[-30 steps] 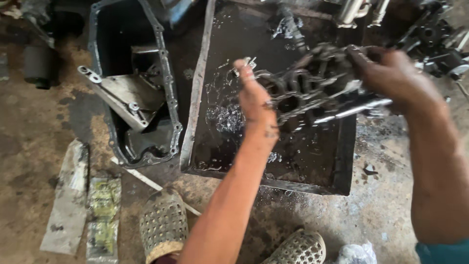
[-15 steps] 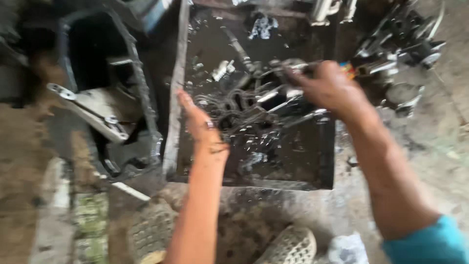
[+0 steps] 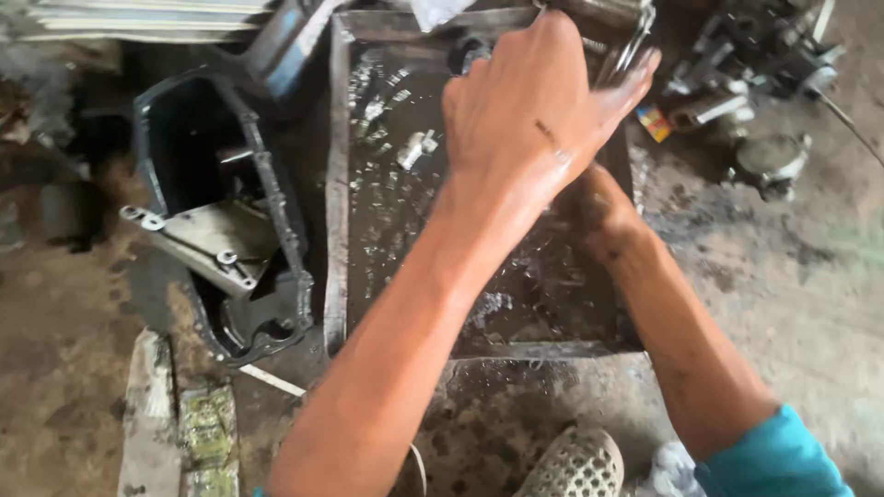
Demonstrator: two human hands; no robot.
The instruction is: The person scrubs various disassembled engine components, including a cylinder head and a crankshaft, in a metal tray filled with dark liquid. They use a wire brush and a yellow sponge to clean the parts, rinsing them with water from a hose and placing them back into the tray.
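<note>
Left hand: the left hand is raised over the far end of the tray, back of the hand toward the camera, fingers curled round something metal; a bright rod or bracket end shows past the fingertips.
Right hand: the right hand sits lower, blurred and largely covered by the left forearm; whether it grips anything cannot be told.
Metal part: mostly hidden behind the left hand, above the tray's far right corner; only thin shiny bars show.
Tray: a shallow dark metal tray on the floor, wet and oily, with small bright fittings scattered in it.
Handling: the part looks like rigid steel, probably heavy for its size and slick with oil, so a grip through its openings or round a bar seems safer than pinching a flat face; it is unlikely to be fragile.
Nearby: a black oil pan lies left of the tray, engine pieces right of it, a woven sandal at the bottom.
</note>
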